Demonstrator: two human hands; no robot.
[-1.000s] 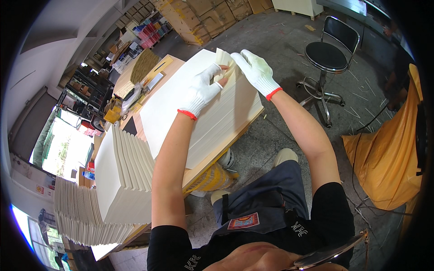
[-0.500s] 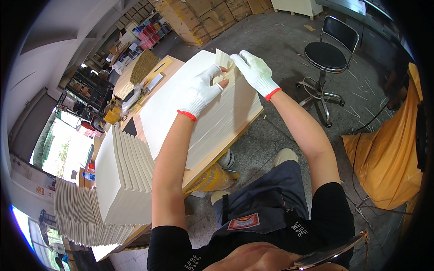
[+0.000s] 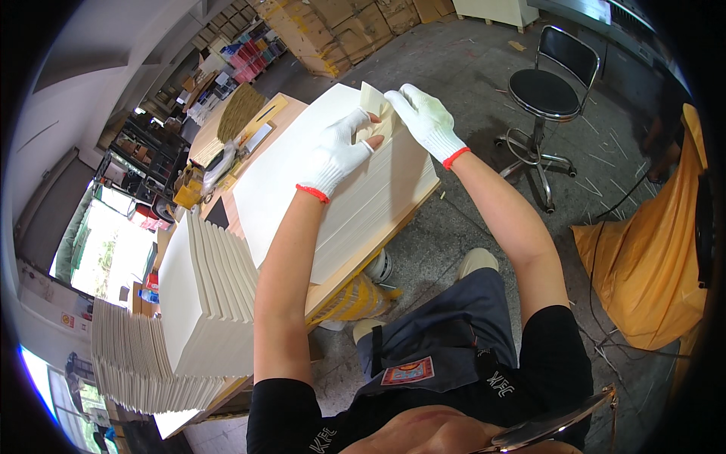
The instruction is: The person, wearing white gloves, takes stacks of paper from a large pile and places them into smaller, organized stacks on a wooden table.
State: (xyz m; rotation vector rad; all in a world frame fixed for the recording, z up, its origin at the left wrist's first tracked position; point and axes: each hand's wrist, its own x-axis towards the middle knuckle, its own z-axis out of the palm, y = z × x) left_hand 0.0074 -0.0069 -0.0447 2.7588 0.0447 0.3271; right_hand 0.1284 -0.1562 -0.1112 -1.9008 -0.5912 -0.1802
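A tall stack of large white paper sheets [image 3: 287, 163] lies on a wooden table, its layered edges facing me. My left hand [image 3: 336, 151], in a white glove with bare thumb and fingertip, rests on the stack near its far right corner. Thumb and forefinger are spread apart there, beside the bent-up sheet corner [image 3: 370, 97]. My right hand [image 3: 425, 119], in a white glove with a red cuff, is closed at that same corner, its thumb against the raised sheets. Its other fingers are bent and partly hidden.
More white stacks [image 3: 204, 295] stand at the table's left end. A wooden table edge [image 3: 378, 250] runs below the paper. Beyond, a black stool [image 3: 546, 94] stands on the floor. An orange sheet [image 3: 643, 280] hangs at right, with cables near it. Cardboard boxes [image 3: 340, 38] are piled behind.
Both hands stay at the same corner in nearly the same pose. The bent sheets between them have shifted slightly.
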